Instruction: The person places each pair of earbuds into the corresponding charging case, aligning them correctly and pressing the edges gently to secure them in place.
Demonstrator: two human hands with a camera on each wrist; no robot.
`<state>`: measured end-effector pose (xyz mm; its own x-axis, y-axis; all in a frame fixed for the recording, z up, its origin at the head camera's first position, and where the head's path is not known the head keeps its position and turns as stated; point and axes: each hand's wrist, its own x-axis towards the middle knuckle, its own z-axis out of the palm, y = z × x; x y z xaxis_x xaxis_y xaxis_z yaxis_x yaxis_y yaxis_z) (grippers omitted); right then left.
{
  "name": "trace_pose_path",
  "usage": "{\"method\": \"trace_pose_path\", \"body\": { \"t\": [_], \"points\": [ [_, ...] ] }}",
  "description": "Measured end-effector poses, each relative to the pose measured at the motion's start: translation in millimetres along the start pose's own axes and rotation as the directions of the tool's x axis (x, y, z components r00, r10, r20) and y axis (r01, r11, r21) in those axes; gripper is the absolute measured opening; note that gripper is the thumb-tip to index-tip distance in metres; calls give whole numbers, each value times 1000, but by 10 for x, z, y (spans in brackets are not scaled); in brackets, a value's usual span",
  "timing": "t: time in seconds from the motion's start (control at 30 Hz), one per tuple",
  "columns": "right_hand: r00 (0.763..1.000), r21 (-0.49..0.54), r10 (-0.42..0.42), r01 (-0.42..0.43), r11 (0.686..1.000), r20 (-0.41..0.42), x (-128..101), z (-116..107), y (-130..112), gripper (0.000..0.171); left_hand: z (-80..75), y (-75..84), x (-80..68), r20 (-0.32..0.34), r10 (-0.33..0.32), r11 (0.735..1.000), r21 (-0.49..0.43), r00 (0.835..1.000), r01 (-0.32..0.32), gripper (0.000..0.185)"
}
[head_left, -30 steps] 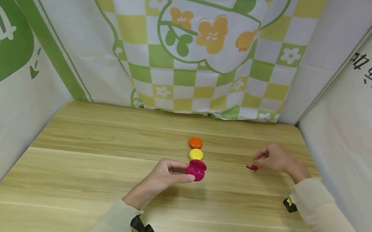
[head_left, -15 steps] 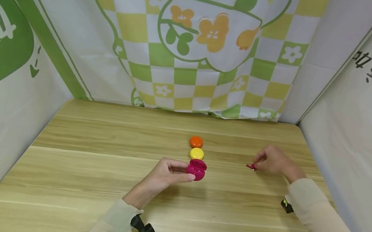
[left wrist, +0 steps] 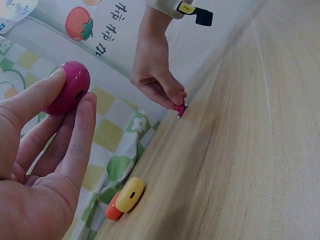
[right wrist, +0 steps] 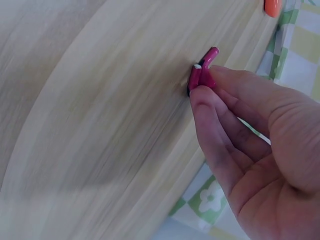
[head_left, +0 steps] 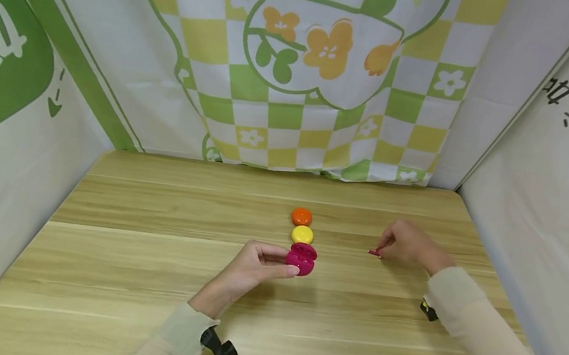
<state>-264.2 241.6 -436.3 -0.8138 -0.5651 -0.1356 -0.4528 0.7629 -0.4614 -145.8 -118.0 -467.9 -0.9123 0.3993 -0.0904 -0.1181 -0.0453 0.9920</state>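
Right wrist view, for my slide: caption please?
Right hand pinches a small magenta piece against the wooden table.

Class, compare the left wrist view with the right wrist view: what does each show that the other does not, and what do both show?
Only the left wrist view shows the left hand holding the magenta case, plus the yellow case.

Only the right wrist view shows the small magenta piece close up, pinched at the fingertips.

Both show the right hand, that piece, the orange case and the wooden table.
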Motion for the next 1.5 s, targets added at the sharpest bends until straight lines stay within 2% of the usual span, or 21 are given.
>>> {"method": "trace_pose_path", "body": {
  "t": [0.37, 0.63, 0.93, 1.13, 1.5],
  "points": [
    [1000, -106, 0, 2, 994, 14, 74, 67, -95, 2, -5, 2, -8, -10, -8, 1000, -10, 1000, 8, 43],
    [1000, -107, 27, -27, 994, -7, 91, 98, -123, 6, 0, 5, -3, -3, -9, 1000, -2, 1000, 9, 41],
    [999, -112, 3, -8, 994, -39, 117, 141, -185, 4, 3, 11, -4, -1, -11, 1000, -2, 1000, 11, 40],
    [999, -80, 31, -34, 996, -35, 139, 183, -200, 5, 12, 7, -11, 1, -14, 1000, 0, 1000, 14, 41],
    [996, 104, 79, -75, 992, -41, 120, 93, -165, 6, 9, 23, -16, 6, -19, 1000, -1, 1000, 19, 40]
  ]
}}
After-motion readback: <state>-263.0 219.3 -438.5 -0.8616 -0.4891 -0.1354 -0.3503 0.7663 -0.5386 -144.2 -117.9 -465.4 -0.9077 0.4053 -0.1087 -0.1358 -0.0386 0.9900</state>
